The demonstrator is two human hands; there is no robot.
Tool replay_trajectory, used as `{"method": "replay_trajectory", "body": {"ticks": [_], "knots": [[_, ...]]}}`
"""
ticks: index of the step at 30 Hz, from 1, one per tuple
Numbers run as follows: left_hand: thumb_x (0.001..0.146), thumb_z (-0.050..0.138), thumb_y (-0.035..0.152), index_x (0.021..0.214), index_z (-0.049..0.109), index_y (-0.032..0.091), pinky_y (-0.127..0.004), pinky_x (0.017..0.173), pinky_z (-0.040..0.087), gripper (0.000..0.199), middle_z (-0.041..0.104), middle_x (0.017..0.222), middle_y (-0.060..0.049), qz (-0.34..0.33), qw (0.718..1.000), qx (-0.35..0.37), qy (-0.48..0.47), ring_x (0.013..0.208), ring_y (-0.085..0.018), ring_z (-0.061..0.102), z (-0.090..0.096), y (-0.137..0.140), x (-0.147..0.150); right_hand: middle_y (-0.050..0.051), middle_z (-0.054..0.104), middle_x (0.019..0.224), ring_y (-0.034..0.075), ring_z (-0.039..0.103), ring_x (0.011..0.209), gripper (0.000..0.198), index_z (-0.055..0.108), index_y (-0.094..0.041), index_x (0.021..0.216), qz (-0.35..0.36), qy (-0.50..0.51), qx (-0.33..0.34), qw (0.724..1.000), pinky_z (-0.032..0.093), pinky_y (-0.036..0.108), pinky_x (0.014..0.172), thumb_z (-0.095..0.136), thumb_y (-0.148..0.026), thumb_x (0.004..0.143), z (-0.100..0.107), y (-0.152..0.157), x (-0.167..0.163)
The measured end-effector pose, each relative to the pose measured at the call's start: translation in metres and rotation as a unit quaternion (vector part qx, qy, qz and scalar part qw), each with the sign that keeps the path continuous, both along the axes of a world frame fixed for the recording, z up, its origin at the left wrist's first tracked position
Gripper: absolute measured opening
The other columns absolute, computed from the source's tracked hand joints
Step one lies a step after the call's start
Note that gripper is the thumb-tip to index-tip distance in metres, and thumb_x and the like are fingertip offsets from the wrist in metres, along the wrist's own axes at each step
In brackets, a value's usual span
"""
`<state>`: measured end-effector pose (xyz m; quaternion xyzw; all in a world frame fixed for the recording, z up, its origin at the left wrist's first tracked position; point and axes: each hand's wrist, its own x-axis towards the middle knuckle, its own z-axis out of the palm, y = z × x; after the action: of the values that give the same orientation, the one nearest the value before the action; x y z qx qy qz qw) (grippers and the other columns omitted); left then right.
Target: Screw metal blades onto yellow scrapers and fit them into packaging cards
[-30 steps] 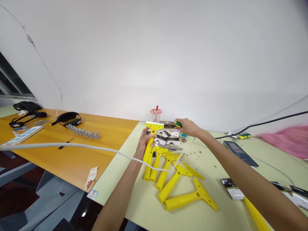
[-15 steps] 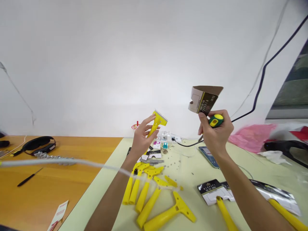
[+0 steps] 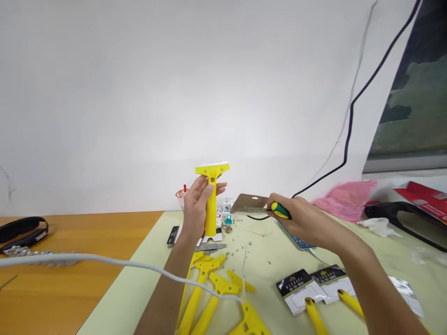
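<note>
In my left hand (image 3: 195,207) is a yellow scraper (image 3: 211,211), upright, its wide head and thin blade edge at the top. My fingers wrap its handle from behind, with the thumb on the front. My right hand (image 3: 296,214), to the right, grips a screwdriver (image 3: 281,210) with a green and yellow handle. A folded cardboard header card (image 3: 249,204), its brown side showing, is held in the same hand. Below lie several yellow scraper bodies (image 3: 209,267), loose grey blades (image 3: 212,247) and scattered small metal parts (image 3: 248,244).
Two carded scrapers (image 3: 301,288) lie at the right front. A phone (image 3: 296,239) is beneath my right forearm. A white cable (image 3: 139,266) crosses in front. Pink plastic (image 3: 345,200) and a black frame (image 3: 394,214) sit at right. A headband (image 3: 23,232) lies left.
My left hand has turned the scraper from tilted to upright, facing me. My right hand has lowered and moved left, bringing the card and screwdriver nearer the scraper. The view has shifted right.
</note>
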<state>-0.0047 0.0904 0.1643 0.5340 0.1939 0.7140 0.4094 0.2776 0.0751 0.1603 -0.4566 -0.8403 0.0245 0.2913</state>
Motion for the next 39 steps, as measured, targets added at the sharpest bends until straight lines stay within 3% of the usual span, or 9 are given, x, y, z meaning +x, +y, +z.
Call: {"method": "replay_trajectory", "body": {"ticks": [5, 9, 11, 16, 21, 26, 34, 39], "knots": [[0.095, 0.083, 0.028, 0.124, 0.070, 0.020, -0.041, 0.119, 0.055, 0.032, 0.075, 0.141, -0.011, -0.025, 0.997, 0.006, -0.068, 0.128, -0.027, 0.075, 0.004, -0.008, -0.003, -0.001, 0.062, 0.067, 0.016, 0.052, 0.050, 0.020, 0.064, -0.029, 0.093, 0.022, -0.082, -0.032, 0.996, 0.027, 0.027, 0.045, 0.059, -0.011, 0.087, -0.010, 0.000, -0.015], [0.095, 0.083, 0.026, 0.127, 0.062, 0.023, -0.047, 0.128, 0.047, 0.038, 0.078, 0.134, -0.009, -0.049, 0.995, 0.033, -0.086, 0.143, -0.029, 0.066, 0.001, -0.011, -0.001, 0.001, 0.071, 0.079, 0.023, 0.068, 0.074, 0.038, 0.067, -0.031, 0.101, 0.041, -0.126, -0.043, 0.990, 0.039, 0.027, 0.056, 0.059, -0.003, 0.078, -0.009, -0.009, -0.032], [0.094, 0.084, 0.026, 0.127, 0.062, 0.023, -0.051, 0.127, 0.048, 0.040, 0.077, 0.135, -0.009, -0.060, 0.994, 0.031, -0.086, 0.143, -0.031, 0.065, -0.002, -0.010, 0.001, 0.002, 0.073, 0.083, 0.025, 0.070, 0.082, 0.036, 0.067, -0.031, 0.099, 0.054, -0.128, -0.049, 0.989, 0.042, 0.028, 0.062, 0.059, -0.002, 0.079, -0.008, -0.016, -0.039], [0.084, 0.092, 0.019, 0.120, 0.068, 0.021, -0.058, 0.120, 0.054, 0.043, 0.075, 0.126, -0.009, -0.099, 0.994, 0.002, -0.054, 0.137, -0.035, 0.069, -0.013, -0.006, 0.007, 0.000, 0.071, 0.078, 0.022, 0.066, 0.074, 0.030, 0.068, -0.031, 0.104, 0.089, -0.090, -0.041, 0.991, 0.040, 0.027, 0.062, 0.057, -0.009, 0.088, -0.005, -0.029, -0.045], [0.081, 0.094, 0.019, 0.111, 0.071, 0.019, -0.058, 0.111, 0.061, 0.038, 0.073, 0.112, -0.006, -0.151, 0.988, -0.022, -0.023, 0.119, -0.034, 0.077, -0.017, -0.001, 0.004, -0.001, 0.062, 0.066, 0.020, 0.058, 0.065, 0.014, 0.065, -0.029, 0.097, 0.044, -0.079, -0.008, 0.996, 0.031, 0.027, 0.057, 0.058, -0.018, 0.092, -0.006, -0.027, -0.038], [0.083, 0.094, 0.022, 0.107, 0.072, 0.016, -0.060, 0.111, 0.060, 0.032, 0.074, 0.111, -0.008, -0.185, 0.982, -0.039, 0.021, 0.127, -0.041, 0.074, -0.016, 0.000, -0.004, -0.003, 0.059, 0.064, 0.018, 0.051, 0.058, 0.010, 0.063, -0.029, 0.098, 0.035, -0.056, -0.005, 0.998, 0.029, 0.028, 0.056, 0.058, -0.022, 0.094, -0.007, -0.023, -0.034], [0.083, 0.093, 0.013, 0.112, 0.063, 0.018, -0.064, 0.115, 0.056, 0.042, 0.077, 0.107, -0.009, -0.181, 0.978, -0.092, -0.045, 0.134, -0.041, 0.071, -0.022, 0.011, -0.009, -0.005, 0.055, 0.059, 0.017, 0.050, 0.054, 0.024, 0.063, -0.030, 0.101, -0.002, -0.049, 0.033, 0.998, 0.027, 0.028, 0.053, 0.056, -0.013, 0.085, -0.004, -0.021, -0.034], [0.083, 0.093, 0.013, 0.111, 0.068, 0.017, -0.064, 0.118, 0.053, 0.038, 0.078, 0.106, -0.009, -0.204, 0.972, -0.109, -0.047, 0.136, -0.041, 0.070, -0.026, 0.016, -0.011, -0.002, 0.071, 0.072, 0.018, 0.059, 0.059, 0.031, 0.064, -0.029, 0.107, 0.011, -0.014, 0.064, 0.998, 0.035, 0.027, 0.056, 0.056, -0.011, 0.084, -0.005, -0.020, -0.033]]}}
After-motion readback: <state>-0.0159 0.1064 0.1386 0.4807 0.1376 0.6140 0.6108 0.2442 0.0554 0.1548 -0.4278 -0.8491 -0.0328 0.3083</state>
